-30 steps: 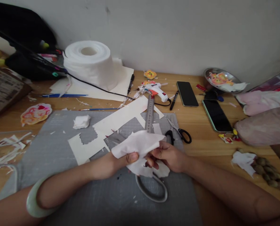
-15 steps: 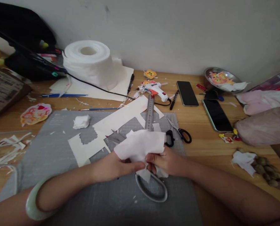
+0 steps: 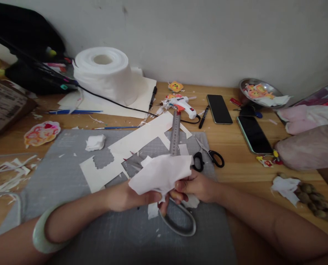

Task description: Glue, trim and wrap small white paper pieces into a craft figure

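Note:
A thin white tissue (image 3: 164, 171) spreads between my two hands above the grey cutting mat (image 3: 111, 235). My left hand (image 3: 136, 195) pinches its lower left edge, thumb on top. At the lower right, my right hand (image 3: 194, 186) is closed on the same sheet. Below the hands lie large scissors with a grey handle (image 3: 193, 226); their blades are partly hidden by the tissue. A steel ruler (image 3: 175, 134) runs away from the tissue, over cut white card (image 3: 141, 138). Small black-handled scissors (image 3: 215, 158) rest to the right.
A large white roll (image 3: 103, 77) stands at the back left. Behind the ruler are a white glue gun (image 3: 190, 110) and its black cord. Two phones (image 3: 219, 109) and a metal bowl (image 3: 277, 90) sit to the right. A small white stack (image 3: 95, 142) lies on the mat.
The tissue has tilted and shifted slightly left and down. My hands have moved a little apart, with the fingers regripping the tissue's lower edge. A white scrap now shows beside the grey handle.

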A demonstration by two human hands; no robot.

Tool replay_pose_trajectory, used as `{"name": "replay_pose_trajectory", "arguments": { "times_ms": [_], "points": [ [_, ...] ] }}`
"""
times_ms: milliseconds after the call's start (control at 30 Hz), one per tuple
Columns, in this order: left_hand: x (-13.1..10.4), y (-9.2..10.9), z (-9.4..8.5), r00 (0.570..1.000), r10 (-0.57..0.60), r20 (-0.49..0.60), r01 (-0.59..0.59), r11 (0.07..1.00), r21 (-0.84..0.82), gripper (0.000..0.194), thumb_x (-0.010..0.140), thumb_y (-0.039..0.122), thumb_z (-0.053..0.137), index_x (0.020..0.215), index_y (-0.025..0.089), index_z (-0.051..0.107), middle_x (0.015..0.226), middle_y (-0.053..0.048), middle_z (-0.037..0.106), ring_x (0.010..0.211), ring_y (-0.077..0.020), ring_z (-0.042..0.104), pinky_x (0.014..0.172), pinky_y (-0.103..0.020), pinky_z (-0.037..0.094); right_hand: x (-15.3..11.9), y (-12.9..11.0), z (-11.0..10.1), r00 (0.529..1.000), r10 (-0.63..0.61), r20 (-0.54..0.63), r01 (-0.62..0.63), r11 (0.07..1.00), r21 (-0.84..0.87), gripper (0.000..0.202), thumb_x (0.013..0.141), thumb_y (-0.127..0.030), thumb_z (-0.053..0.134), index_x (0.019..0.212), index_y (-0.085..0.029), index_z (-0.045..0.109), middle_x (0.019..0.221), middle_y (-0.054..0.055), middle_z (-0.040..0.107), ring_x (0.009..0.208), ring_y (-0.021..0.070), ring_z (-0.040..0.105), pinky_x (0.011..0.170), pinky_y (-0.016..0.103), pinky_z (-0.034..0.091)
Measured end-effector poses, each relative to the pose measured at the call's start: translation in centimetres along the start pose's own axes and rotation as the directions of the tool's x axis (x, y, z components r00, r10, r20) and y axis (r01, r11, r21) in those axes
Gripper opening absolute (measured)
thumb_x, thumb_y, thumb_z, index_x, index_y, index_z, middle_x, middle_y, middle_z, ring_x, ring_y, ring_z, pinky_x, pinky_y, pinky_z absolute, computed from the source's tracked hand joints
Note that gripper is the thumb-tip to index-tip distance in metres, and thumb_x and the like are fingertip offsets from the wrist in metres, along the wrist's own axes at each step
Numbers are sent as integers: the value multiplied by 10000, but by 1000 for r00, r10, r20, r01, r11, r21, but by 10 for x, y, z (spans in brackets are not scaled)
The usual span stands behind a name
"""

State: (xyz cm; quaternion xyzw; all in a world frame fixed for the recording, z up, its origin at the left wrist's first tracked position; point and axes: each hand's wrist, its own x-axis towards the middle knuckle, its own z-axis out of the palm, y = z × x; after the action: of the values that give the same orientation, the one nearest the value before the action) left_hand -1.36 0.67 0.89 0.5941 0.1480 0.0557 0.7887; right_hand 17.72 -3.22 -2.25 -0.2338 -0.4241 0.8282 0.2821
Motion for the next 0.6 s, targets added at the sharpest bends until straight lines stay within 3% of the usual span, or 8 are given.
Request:
{"name": "replay_pose_trajectory", "arguments": {
  "times_ms": [67,133,267,433,600],
  "points": [
    [0,0,2,1000,-9,-29,9,1000,-14,283,842,342,434,969,156,604,813,-21,634,901,-179,556,865,-257,380,1,-1,1,1000,-17,-3,17,999,33,415,769,-462,538,545,-122,458,497,-32,443,540,76,509,469,187,306],
    [0,-2,3,990,-47,-131,41,998,-46,259,816,358,479,858,148,625,807,-15,636,859,-167,559,818,-236,397,1,-4,2,999,-16,-52,17,1000,14,406,767,-455,542,555,-115,477,519,-26,474,506,62,494,457,181,316],
    [6,-7,6,937,-139,-321,94,984,-153,341,734,457,558,717,120,610,718,-12,623,630,-107,516,606,-193,413,3,-9,4,986,30,-164,-40,997,-60,429,697,-516,578,584,-108,512,527,-27,514,401,33,435,396,168,321],
    [12,-9,10,923,-187,-338,137,977,-166,316,701,432,603,780,126,607,683,2,616,562,-80,464,528,-177,369,5,-8,5,942,113,-316,-147,985,-85,422,671,-516,596,576,-115,507,497,-37,509,376,34,442,366,160,324],
    [9,-15,11,913,-186,-364,170,983,-74,311,732,423,563,845,139,616,701,1,610,602,-102,492,563,-192,396,4,-5,7,942,117,-315,-165,978,-128,394,683,-500,590,600,-128,494,486,-43,505,363,34,426,347,163,316]
  ]
}}
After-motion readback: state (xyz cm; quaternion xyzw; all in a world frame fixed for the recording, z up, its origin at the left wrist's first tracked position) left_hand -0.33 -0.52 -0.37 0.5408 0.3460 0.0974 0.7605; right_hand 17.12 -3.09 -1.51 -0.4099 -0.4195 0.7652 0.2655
